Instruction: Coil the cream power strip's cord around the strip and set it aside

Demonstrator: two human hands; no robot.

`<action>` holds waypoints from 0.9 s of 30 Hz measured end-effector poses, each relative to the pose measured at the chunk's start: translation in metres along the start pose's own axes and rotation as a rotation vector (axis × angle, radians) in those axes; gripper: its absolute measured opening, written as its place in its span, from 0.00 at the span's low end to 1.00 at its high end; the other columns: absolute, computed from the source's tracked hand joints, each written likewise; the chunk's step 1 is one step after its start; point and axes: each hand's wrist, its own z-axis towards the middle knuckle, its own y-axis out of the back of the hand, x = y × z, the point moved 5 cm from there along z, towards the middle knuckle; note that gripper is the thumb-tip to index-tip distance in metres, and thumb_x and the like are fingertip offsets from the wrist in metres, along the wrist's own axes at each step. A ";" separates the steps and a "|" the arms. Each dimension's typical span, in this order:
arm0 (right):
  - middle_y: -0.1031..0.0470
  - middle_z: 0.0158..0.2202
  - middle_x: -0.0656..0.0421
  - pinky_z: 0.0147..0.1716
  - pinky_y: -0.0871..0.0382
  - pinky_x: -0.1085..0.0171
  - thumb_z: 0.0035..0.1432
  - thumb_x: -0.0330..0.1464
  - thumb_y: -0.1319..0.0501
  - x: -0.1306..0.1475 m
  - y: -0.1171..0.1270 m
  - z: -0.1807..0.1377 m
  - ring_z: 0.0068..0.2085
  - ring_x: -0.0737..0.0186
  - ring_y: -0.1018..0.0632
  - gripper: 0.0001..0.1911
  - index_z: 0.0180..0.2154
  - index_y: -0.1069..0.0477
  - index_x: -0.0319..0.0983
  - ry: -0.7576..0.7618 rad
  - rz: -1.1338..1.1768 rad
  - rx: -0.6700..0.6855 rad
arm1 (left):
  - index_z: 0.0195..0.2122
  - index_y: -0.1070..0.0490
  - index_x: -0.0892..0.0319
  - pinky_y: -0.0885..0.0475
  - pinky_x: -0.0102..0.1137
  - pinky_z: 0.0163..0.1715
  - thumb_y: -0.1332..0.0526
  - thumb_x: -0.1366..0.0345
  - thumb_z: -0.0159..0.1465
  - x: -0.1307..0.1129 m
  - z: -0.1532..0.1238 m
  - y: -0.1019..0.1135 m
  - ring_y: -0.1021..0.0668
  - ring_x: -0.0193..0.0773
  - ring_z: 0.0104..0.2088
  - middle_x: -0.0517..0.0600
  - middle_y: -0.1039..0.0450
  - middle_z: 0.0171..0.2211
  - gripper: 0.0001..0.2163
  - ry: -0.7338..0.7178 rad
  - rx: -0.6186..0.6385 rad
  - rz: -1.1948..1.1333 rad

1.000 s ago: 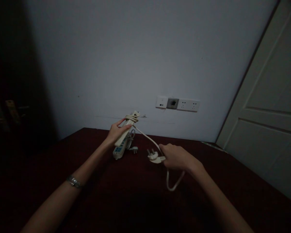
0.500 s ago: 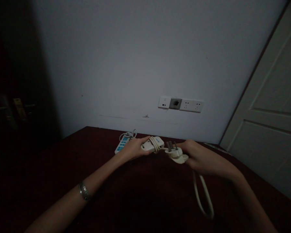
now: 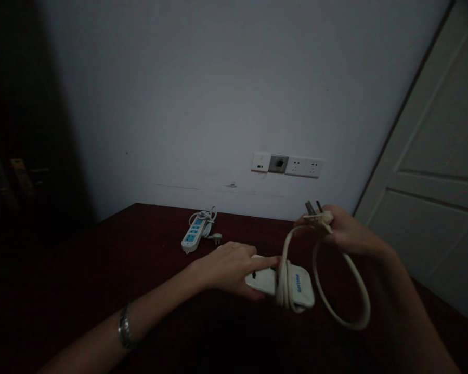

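Observation:
A white power strip (image 3: pixel 304 284) with blue lettering is gripped at its left end by my left hand (image 3: pixel 237 267). Its cream cord (image 3: pixel 284 283) is wound several times round the strip's right part. From those turns the cord runs up to the plug (image 3: pixel 320 219), which my right hand (image 3: pixel 347 231) holds above and to the right, metal prongs pointing up. A loose loop of cord (image 3: pixel 361 291) hangs below my right hand. Some fingertips of both hands are hidden behind what they hold.
A second power strip (image 3: pixel 194 235), white with blue sockets, lies on the dark red table (image 3: pixel 152 244) with its cord bundled and plug beside it. Wall sockets (image 3: pixel 304 167) sit above the table's back edge. A pale door (image 3: pixel 432 202) stands at right.
My left hand has brought the power strip nearer and to the right. My right hand has raised the plug up and rightward, drawing out more cord between plug and strip.

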 end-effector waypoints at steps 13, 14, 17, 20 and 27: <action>0.29 0.23 0.59 0.26 0.37 0.66 0.45 0.44 0.36 -0.022 -0.003 0.017 0.26 0.65 0.30 0.17 0.25 0.26 0.35 0.028 0.024 -0.071 | 0.62 0.55 0.65 0.33 0.38 0.41 0.42 0.50 0.56 -0.005 -0.012 0.028 0.26 0.46 0.42 0.59 0.29 0.44 0.39 -0.114 -0.252 -0.066; 0.30 0.23 0.59 0.26 0.37 0.66 0.46 0.44 0.36 -0.025 -0.004 0.019 0.26 0.65 0.31 0.17 0.25 0.27 0.35 0.031 0.028 -0.068 | 0.62 0.54 0.64 0.33 0.37 0.41 0.43 0.50 0.57 -0.003 -0.013 0.029 0.26 0.45 0.42 0.58 0.29 0.44 0.37 -0.121 -0.255 -0.054; 0.33 0.22 0.60 0.24 0.40 0.67 0.48 0.43 0.37 -0.029 -0.011 0.025 0.25 0.68 0.34 0.17 0.24 0.29 0.34 0.038 0.023 -0.045 | 0.61 0.48 0.60 0.32 0.37 0.40 0.45 0.50 0.59 0.002 -0.015 0.032 0.26 0.43 0.42 0.57 0.29 0.43 0.32 -0.132 -0.278 -0.025; 0.35 0.21 0.61 0.22 0.42 0.68 0.50 0.42 0.39 -0.032 -0.018 0.030 0.23 0.70 0.36 0.17 0.23 0.32 0.34 0.036 0.038 -0.017 | 0.60 0.45 0.59 0.31 0.36 0.39 0.43 0.50 0.57 0.012 -0.017 0.033 0.26 0.42 0.41 0.56 0.28 0.43 0.32 -0.116 -0.365 -0.086; 0.31 0.25 0.59 0.31 0.34 0.63 0.42 0.38 0.35 -0.043 -0.022 0.038 0.30 0.62 0.30 0.14 0.29 0.32 0.36 0.100 0.207 0.004 | 0.59 0.43 0.58 0.31 0.36 0.44 0.35 0.55 0.52 0.038 -0.018 0.037 0.25 0.40 0.42 0.55 0.27 0.46 0.34 0.126 -0.553 -0.455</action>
